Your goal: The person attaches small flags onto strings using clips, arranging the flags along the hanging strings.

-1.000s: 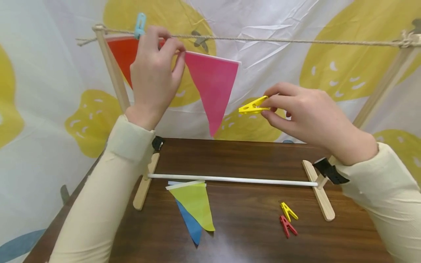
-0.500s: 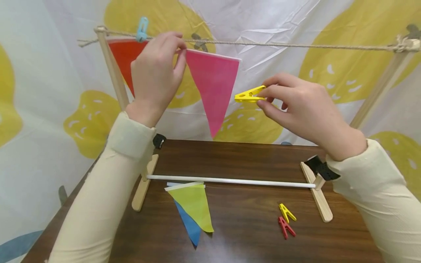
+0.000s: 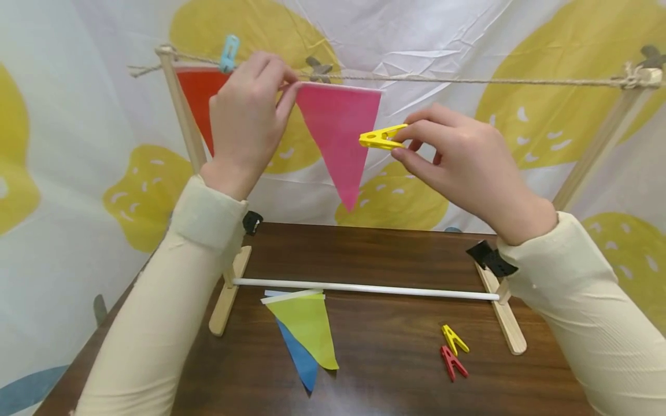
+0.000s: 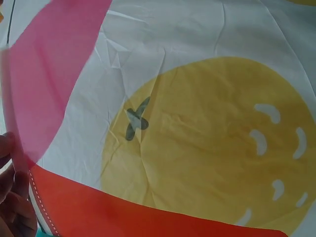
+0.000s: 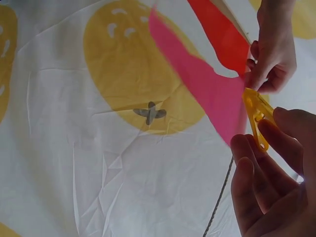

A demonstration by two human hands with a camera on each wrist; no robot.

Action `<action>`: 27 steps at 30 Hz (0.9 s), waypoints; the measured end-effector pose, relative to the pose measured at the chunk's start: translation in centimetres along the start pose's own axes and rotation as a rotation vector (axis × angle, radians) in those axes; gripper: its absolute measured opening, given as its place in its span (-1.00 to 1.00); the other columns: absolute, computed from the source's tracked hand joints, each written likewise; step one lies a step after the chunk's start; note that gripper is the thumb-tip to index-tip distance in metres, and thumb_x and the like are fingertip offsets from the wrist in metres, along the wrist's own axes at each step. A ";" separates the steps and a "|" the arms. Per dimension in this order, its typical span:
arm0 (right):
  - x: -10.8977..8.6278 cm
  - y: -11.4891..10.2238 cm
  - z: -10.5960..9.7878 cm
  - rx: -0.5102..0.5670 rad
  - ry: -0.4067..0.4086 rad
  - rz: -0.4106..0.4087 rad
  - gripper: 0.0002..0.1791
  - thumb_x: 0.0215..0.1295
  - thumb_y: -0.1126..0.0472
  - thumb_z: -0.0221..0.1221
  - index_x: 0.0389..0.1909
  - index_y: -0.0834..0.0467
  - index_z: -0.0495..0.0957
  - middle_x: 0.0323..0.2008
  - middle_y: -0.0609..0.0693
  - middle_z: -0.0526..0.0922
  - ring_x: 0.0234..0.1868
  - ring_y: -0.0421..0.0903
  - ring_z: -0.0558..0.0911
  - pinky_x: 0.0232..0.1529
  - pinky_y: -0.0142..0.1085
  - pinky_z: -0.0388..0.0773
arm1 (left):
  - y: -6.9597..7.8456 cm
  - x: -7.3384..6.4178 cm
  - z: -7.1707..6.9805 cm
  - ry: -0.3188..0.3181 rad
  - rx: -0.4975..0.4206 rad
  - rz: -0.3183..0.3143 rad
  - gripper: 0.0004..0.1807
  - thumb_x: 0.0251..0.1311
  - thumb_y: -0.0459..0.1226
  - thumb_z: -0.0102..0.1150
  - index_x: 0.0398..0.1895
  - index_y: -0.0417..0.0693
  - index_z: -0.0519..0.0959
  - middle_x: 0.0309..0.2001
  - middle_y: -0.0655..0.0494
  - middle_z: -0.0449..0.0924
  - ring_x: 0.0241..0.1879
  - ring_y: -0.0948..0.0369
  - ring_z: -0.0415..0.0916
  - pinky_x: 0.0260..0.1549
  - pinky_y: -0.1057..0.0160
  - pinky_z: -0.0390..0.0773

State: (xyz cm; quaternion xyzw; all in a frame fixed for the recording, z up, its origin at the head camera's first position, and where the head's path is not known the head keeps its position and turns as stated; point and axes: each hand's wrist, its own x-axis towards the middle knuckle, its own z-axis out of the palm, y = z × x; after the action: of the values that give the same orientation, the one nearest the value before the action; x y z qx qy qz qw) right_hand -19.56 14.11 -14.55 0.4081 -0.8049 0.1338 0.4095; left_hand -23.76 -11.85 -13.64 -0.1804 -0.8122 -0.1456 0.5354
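My left hand (image 3: 252, 115) pinches the upper left corner of a pink triangular pennant (image 3: 338, 130), just under the rope (image 3: 468, 80). The pennant's white top edge lies nearly level, its tip hanging down. A yellow clothespin (image 3: 382, 137) is held between the thumb and fingers of my right hand (image 3: 463, 153), its nose overlapping the pennant's right edge in the head view. In the right wrist view, the clothespin (image 5: 256, 118) points toward the left hand (image 5: 276, 54). Left of the pink one hangs a red pennant (image 3: 200, 95), under a light blue clothespin (image 3: 229, 53) on the rope.
Wooden posts (image 3: 606, 141) hold the rope, with a white rod (image 3: 385, 288) joining their feet. A lime green pennant (image 3: 309, 326) overlaps a blue one (image 3: 302, 358) on the dark table (image 3: 395, 370). A yellow clothespin (image 3: 454, 338) and a red one (image 3: 452, 363) lie to the right.
My right hand has moved left and a little up with the yellow clothespin, reaching the pink pennant's right edge. The pennant's top edge has become more level, close below the rope.
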 end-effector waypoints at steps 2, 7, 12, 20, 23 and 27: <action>0.3 0.0 0.1 0.004 0.011 0.006 -0.83 0.06 0.17 0.25 -0.33 0.15 0.61 -0.30 -0.07 0.57 -0.59 -0.22 0.45 -0.55 -0.39 0.30 | 0.0 0.0 -0.1 -0.009 0.002 0.000 -0.65 0.25 -0.04 -0.12 -0.32 -0.08 0.57 -0.26 0.12 0.54 -0.30 0.18 0.50 -0.55 0.15 0.45; 1.0 0.1 0.3 0.011 0.037 0.018 -0.81 0.08 0.16 0.24 -0.30 0.15 0.61 -0.31 -0.04 0.57 -0.51 -0.20 0.49 -0.52 -0.40 0.30 | 0.1 0.1 -0.1 -0.030 0.012 0.007 -0.66 0.26 -0.05 -0.13 -0.33 -0.08 0.56 -0.28 0.12 0.55 -0.30 0.19 0.50 -0.55 0.16 0.45; 2.0 0.1 0.4 0.007 0.068 0.017 -0.79 0.09 0.17 0.22 -0.26 0.17 0.60 -0.31 0.00 0.57 -0.46 -0.15 0.50 -0.51 -0.37 0.27 | 0.2 0.3 -0.3 -0.059 0.024 0.015 -0.68 0.26 -0.07 -0.10 -0.32 -0.08 0.56 -0.27 0.12 0.56 -0.34 0.18 0.50 -0.57 0.16 0.44; 3.2 0.1 0.3 -0.055 0.069 0.029 -0.78 0.14 0.12 0.18 -0.30 0.18 0.63 -0.32 0.00 0.54 -0.59 -0.16 0.38 -0.49 -0.33 0.26 | 0.3 0.5 -0.6 -0.093 0.044 0.020 -0.65 0.27 -0.06 -0.15 -0.30 -0.08 0.56 -0.29 0.12 0.54 -0.45 0.18 0.42 -0.60 0.19 0.39; 3.7 0.1 0.3 -0.062 0.073 0.017 -0.77 0.14 0.12 0.18 -0.30 0.19 0.63 -0.35 0.03 0.53 -0.55 -0.12 0.42 -0.49 -0.29 0.28 | 0.4 0.5 -0.7 -0.108 0.049 0.017 -0.65 0.27 -0.06 -0.16 -0.28 -0.09 0.55 -0.28 0.12 0.53 -0.45 0.18 0.42 -0.57 0.19 0.41; 4.2 0.0 0.5 -0.059 0.110 0.008 -0.79 0.12 0.14 0.19 -0.31 0.20 0.64 -0.38 0.05 0.54 -0.49 -0.07 0.46 -0.47 -0.23 0.32 | 0.4 0.5 -0.7 -0.117 0.055 0.021 -0.66 0.27 -0.07 -0.15 -0.26 -0.10 0.55 -0.27 0.10 0.53 -0.42 0.18 0.44 -0.54 0.19 0.43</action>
State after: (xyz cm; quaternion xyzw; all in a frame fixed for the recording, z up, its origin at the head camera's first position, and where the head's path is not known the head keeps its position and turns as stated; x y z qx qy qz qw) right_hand -21.29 11.52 -11.62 0.3846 -0.7865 0.1340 0.4642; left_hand -23.15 -11.72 -12.88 -0.1822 -0.8438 -0.1066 0.4934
